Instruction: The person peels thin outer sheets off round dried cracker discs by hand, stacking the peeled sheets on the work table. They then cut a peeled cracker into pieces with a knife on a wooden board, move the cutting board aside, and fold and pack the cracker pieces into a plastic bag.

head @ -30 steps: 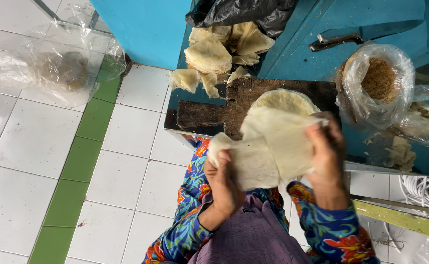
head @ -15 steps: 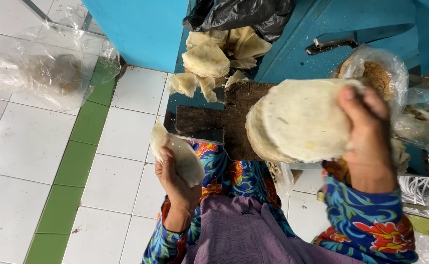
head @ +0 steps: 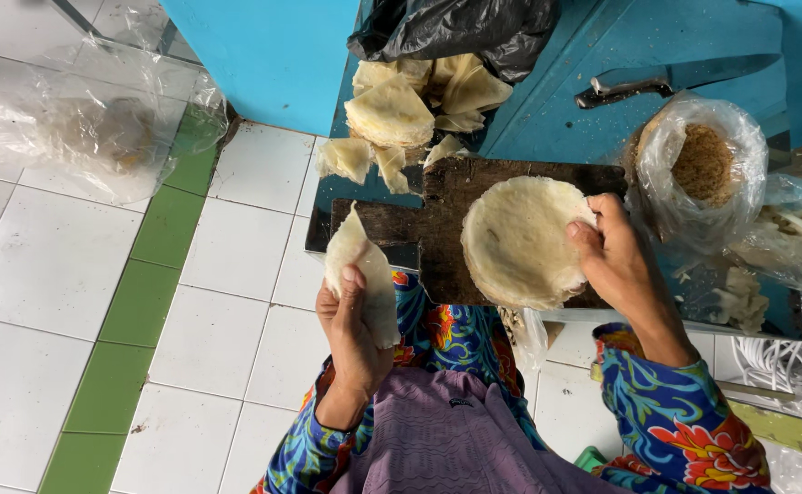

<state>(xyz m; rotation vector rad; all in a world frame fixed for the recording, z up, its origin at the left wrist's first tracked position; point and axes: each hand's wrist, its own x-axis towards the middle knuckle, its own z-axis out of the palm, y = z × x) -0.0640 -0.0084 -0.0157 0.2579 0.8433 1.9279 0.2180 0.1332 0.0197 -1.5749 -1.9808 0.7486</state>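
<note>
- Down comes the round stack of pale flatbreads (head: 522, 240) onto the dark wooden board (head: 437, 197), right hand (head: 616, 261) gripping its edge.
- Left hand (head: 353, 327) clasps one folded, floppy pale sheet (head: 362, 279) off the board's near corner, above the white floor tiles (head: 236, 247).

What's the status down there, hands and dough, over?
Left hand grips one folded flat round. Right hand holds round stack on dark board. Knife lies clear behind.
</note>
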